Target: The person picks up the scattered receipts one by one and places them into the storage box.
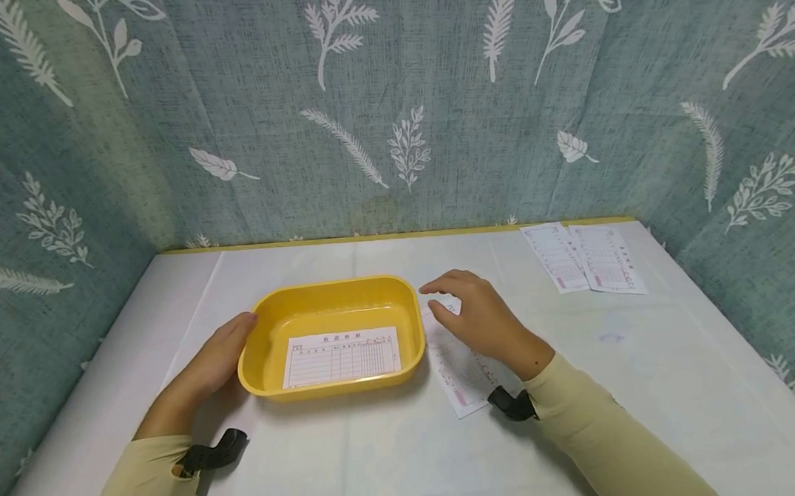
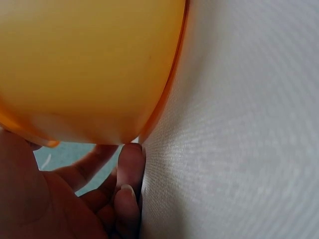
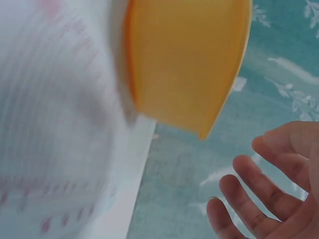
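I record: left hand (image 1: 218,354) grasping the yellow tray (image 1: 336,299) at its left end; right hand (image 1: 478,320), fingers (image 3: 267,193) released, above a printed slip (image 1: 457,367).

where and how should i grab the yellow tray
Probably by the rim at both short ends, left hand from the left, right hand from the right: the tray sits upright and its walls flare outward, so the rim offers an edge to hook.
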`<state>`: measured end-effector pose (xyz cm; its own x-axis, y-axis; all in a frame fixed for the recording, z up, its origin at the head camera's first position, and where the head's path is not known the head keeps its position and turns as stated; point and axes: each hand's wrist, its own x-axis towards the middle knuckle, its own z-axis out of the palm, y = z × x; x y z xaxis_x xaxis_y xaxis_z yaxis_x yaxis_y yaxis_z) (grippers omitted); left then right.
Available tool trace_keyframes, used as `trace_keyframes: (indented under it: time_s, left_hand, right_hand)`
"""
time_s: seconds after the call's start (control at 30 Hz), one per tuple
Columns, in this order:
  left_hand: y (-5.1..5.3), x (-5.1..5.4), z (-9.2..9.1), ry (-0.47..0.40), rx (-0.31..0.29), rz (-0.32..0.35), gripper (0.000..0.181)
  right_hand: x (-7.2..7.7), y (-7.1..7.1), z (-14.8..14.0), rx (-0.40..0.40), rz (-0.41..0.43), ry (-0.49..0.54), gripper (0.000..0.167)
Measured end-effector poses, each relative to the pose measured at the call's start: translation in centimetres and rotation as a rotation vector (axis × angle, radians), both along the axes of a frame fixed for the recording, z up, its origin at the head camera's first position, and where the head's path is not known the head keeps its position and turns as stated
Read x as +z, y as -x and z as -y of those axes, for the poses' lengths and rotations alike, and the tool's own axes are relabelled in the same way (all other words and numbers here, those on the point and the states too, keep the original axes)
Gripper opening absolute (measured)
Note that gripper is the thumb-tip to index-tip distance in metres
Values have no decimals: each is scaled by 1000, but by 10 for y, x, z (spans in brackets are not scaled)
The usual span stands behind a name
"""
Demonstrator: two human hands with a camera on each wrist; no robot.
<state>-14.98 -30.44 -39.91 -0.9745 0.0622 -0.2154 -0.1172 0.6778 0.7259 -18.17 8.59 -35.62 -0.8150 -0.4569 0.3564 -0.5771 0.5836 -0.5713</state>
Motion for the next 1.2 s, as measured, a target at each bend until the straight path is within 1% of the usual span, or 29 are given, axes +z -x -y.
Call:
trace_keyframes:
  time_s: [0.27, 0.47, 0.6, 0.73, 0.9, 1.2]
  left_hand:
    - [-1, 1, 2, -28, 12, 26, 78]
    - [0, 1, 2, -26, 11, 40, 80]
    - [0, 0, 1, -26, 4, 23, 78]
    - [0, 0, -1, -29, 2, 9, 76]
    - [0, 0, -2, -35, 12, 30, 78]
    - [0, -2, -1, -35, 8, 22, 76]
  right_hand:
    - [-9, 5, -13, 1, 64, -14, 25]
    - [-12, 11, -17, -42, 119, -85, 29]
    - [-15, 16, -22, -65, 154, -127, 33]
    - [-19, 21, -26, -74, 200, -154, 39]
    - [-23, 25, -29, -80, 272, -194, 44]
    - [-27, 30, -35, -104, 397, -241, 55]
